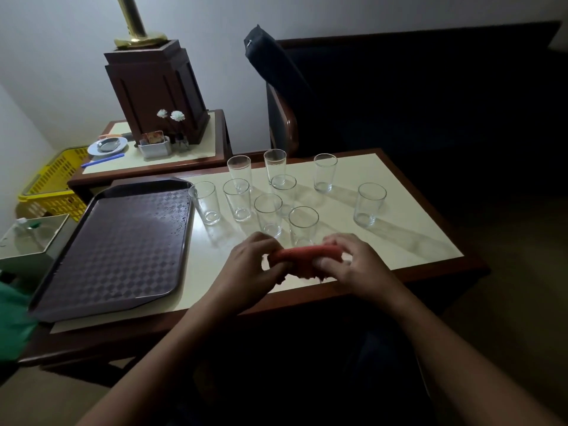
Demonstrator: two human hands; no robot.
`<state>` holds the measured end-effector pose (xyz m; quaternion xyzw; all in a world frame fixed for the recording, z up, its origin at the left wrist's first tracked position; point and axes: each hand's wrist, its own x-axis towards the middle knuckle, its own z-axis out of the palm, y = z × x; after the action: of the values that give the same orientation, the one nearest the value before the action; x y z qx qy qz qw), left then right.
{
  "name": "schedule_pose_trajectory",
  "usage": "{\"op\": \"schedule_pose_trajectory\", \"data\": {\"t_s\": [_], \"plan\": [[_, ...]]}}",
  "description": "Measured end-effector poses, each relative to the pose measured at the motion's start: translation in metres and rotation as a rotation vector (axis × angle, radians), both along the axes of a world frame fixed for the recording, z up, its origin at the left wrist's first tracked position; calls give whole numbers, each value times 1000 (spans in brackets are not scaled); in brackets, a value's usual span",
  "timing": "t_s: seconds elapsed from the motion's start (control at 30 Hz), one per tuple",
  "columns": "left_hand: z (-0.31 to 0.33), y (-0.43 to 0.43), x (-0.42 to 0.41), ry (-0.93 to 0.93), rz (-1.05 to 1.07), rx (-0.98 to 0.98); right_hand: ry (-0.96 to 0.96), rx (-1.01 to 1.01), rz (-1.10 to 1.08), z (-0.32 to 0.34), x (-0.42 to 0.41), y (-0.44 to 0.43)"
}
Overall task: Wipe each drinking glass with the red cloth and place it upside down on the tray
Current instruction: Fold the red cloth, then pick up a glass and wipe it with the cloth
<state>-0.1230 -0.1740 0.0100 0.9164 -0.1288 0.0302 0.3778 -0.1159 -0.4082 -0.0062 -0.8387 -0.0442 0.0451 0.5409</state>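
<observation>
While nine drinking glasses (268,215) stand upright on the cream table (415,241), the left hand (250,267) and right hand (356,265) each pinch an end of the bunched red cloth (304,255), apparently just above the tabletop's front edge. The dark tray (113,250) lies at left.

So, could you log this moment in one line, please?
left hand, right hand: grip red cloth | glasses: upright on table | tray: no glasses
</observation>
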Motion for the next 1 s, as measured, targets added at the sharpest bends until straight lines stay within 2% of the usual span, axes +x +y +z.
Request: {"op": "schedule_pose_trajectory", "data": {"t_s": [0.07,0.1,0.17,0.27,0.47,0.63,0.73,0.9,1.0], "plan": [[2,-12,1,72,83,-123,182,392,-89,-2,1,6],[2,-20,1,95,119,-187,227,521,-141,-4,1,9],[0,-34,3,174,145,-366,245,634,-218,-7,5,10],[-10,-43,15,299,167,-556,194,644,-288,-5,12,-6],[-66,-53,66,350,306,-261,16,463,-344,11,23,-54],[-82,-74,91,206,320,-301,-92,324,-265,32,37,-67],[-81,-74,88,89,216,-260,-192,200,-215,41,47,-58],[-58,-50,64,-30,88,-251,-310,-229,78,34,45,-34],[-40,-18,49,44,11,-341,-463,-390,229,35,42,-29]]}}
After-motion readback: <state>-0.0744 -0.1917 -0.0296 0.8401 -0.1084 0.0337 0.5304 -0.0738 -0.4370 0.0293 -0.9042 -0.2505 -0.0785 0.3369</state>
